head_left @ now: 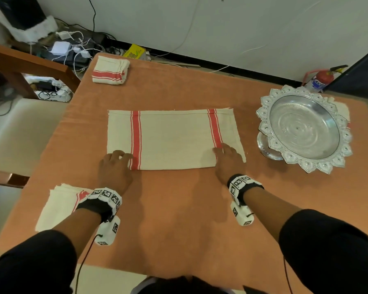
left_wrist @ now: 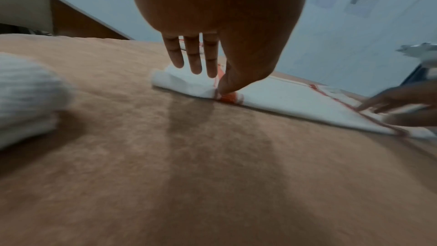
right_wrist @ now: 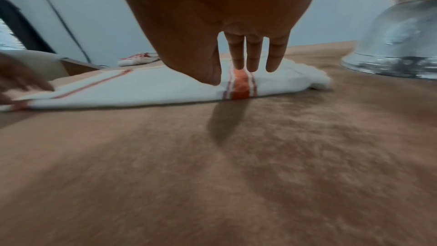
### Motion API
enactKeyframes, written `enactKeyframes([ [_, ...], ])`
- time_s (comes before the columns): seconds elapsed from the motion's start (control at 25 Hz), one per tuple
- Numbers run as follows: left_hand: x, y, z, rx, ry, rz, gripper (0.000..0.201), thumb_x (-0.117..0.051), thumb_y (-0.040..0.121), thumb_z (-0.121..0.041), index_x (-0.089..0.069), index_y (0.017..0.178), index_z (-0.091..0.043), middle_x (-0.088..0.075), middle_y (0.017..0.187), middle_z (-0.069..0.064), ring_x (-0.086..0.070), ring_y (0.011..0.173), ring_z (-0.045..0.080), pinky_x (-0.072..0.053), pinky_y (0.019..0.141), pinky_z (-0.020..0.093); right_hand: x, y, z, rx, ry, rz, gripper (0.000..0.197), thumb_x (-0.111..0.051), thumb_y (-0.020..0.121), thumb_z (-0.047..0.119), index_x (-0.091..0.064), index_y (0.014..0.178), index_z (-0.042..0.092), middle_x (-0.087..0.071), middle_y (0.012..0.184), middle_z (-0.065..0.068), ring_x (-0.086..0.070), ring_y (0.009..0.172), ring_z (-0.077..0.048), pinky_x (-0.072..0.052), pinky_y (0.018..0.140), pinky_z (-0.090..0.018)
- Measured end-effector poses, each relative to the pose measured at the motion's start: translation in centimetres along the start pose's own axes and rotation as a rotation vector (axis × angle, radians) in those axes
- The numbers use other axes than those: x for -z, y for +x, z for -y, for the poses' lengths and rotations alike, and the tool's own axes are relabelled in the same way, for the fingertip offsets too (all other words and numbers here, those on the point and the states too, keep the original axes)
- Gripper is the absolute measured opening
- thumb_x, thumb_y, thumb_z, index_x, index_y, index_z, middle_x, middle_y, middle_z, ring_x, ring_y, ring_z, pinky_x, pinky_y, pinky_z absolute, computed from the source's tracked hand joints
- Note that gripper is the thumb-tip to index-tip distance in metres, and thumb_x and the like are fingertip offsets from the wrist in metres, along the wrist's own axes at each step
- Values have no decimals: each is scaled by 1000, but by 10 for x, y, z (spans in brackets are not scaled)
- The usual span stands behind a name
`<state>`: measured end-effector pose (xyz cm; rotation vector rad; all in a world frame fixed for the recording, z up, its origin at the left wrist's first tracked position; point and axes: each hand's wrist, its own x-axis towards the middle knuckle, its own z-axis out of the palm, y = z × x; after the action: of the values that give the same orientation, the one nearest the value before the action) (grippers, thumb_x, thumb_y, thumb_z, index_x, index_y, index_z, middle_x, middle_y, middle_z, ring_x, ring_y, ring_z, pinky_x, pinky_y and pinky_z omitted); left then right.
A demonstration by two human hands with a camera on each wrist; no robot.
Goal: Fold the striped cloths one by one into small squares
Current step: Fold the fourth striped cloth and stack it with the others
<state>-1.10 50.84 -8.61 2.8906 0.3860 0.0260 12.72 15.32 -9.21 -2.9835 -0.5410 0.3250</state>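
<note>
Three lots of striped cloth lie on the orange table [head_left: 179,219]: one half-folded cloth [head_left: 174,139] at the centre of the head view, one folded bundle [head_left: 110,70] at upper left, and a flat stack [head_left: 60,205] at lower left. One left hand [head_left: 115,166] and one right hand [head_left: 228,160] each pinch the half-folded cloth's near edge at a red stripe, thumb against forefinger, the other fingers straight. One silver pedestal tray [head_left: 304,128] stands at right; behind it one red extinguisher [head_left: 321,78] bears a label too blurred to read.
</note>
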Motion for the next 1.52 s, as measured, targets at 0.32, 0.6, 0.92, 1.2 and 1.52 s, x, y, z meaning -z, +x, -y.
enactKeyframes([
  [0.32,-25,-23,-76,-266,-108,128,36,-58,86,-20,-70,119,-23,-63,125,5,-59,105,31,-55,77,42,-21,-36,86,384,-7,46,48,-51,92,27,-54,140,27,-46,152,-10,-45,134,-31,-46,102,-48],
  [0.6,-10,-33,-9,-78,-15,28,29,-65,91,-24,-70,119,-21,-66,115,8,-60,99,32,-53,76,43,-11,-43,-4,68,38,1,46,-49,100,34,-51,143,22,-46,152,-10,-46,135,-31,-47,104,-48],
  [0.92,1,-19,-24,25,83,47,23,-68,85,-24,-73,107,-22,-68,112,6,-59,103,35,-50,82,48,-5,-45,-36,-166,82,-11,45,-49,100,37,-55,141,20,-44,153,-12,-40,138,-34,-41,107,-49],
  [1.2,1,76,-126,-375,-18,112,28,-67,87,-24,-73,114,-19,-69,122,5,-55,119,34,-48,88,47,13,-30,-41,-379,128,-25,52,-56,96,36,-46,144,20,-46,145,-11,-44,129,-33,-45,96,-48],
  [1.52,-23,191,-229,-754,137,241,47,-60,97,-24,-57,144,-18,-54,149,13,-45,138,39,-47,105,55,9,-12,-43,-507,157,-43,46,-55,94,37,-45,133,15,-52,122,-12,-53,110,-31,-51,84,-44],
])
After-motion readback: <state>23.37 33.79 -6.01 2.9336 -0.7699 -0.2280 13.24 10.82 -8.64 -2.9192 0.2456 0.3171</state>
